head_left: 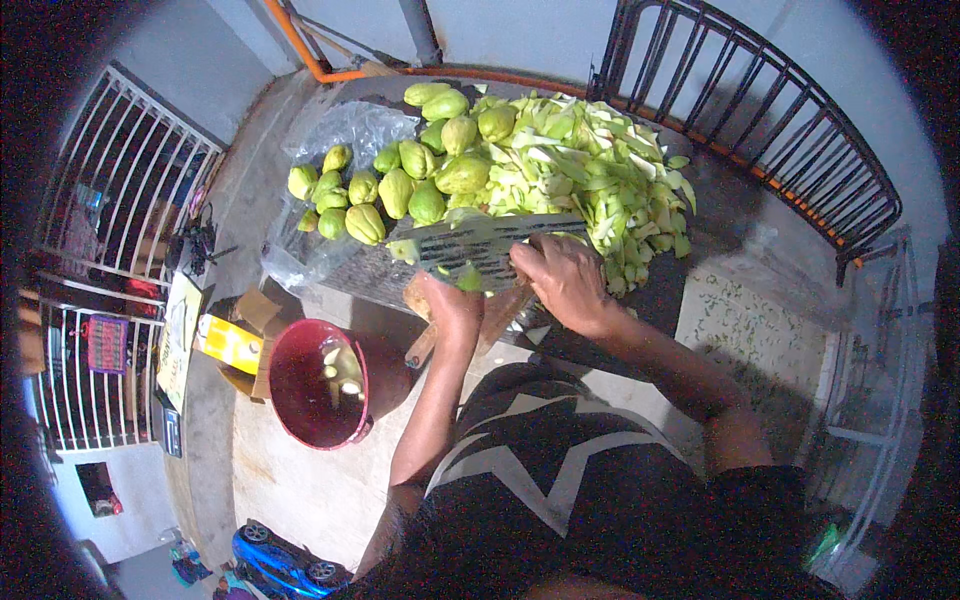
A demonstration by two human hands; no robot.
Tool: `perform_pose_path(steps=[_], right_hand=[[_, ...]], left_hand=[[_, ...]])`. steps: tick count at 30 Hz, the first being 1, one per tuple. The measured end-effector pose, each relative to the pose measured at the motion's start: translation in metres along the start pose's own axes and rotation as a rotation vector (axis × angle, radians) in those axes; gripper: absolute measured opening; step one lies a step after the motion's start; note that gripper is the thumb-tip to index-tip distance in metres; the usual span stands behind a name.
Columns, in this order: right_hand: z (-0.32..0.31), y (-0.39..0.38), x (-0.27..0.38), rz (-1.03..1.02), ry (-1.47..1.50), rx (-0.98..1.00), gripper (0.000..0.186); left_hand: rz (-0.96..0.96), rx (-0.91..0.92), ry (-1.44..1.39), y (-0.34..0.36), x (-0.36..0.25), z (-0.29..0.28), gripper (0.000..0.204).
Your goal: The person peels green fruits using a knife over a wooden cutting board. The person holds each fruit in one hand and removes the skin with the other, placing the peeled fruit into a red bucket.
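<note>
My right hand [560, 280] grips a broad, streaked metal blade [450, 241] held sideways over a wooden piece [497, 315] at the near edge of the dark work surface [365, 280]. My left hand [450, 310] is closed round a green chayote piece [467, 277] just below the blade, partly hidden by it. Several whole chayotes [395, 193] lie beyond on a clear plastic bag [305, 260], beside a big heap of pale green cuttings [570, 170]. Below, left of my hands, a red bucket [295, 415] holds liquid with several pale pieces in it.
A cardboard box with yellow sides [225, 340] stands left of the bucket. A black metal railing [750, 120] curves along the back right. White barred grilles [115, 190] line the left. Green scraps are scattered on the right floor [750, 310]. A blue toy car [285, 555] is at lower left.
</note>
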State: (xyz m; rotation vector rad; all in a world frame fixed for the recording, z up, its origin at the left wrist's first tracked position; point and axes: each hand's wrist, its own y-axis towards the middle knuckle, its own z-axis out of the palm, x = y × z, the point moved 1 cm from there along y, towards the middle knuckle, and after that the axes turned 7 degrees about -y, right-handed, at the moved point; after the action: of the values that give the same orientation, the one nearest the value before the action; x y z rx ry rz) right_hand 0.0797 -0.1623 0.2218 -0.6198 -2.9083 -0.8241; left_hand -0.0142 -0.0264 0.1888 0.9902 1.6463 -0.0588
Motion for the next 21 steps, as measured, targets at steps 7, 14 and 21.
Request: perform_pose_path(steps=[7, 14, 21], right_hand=[[0.050, -0.008, -0.090, 0.411, -0.005, 0.098, 0.012], [-0.002, -0.009, -0.068, 0.272, 0.050, -0.031, 0.015], [-0.035, 0.002, -0.031, -0.064, 0.056, 0.065, 0.020]], left_hand=[[-0.172, -0.028, -0.335, 0.010, -0.039, -0.013, 0.040], [-0.473, 0.143, -0.665, 0.020, -0.030, -0.019, 0.039], [-0.451, 0.227, -0.612, 0.015, 0.001, -0.017, 0.033]])
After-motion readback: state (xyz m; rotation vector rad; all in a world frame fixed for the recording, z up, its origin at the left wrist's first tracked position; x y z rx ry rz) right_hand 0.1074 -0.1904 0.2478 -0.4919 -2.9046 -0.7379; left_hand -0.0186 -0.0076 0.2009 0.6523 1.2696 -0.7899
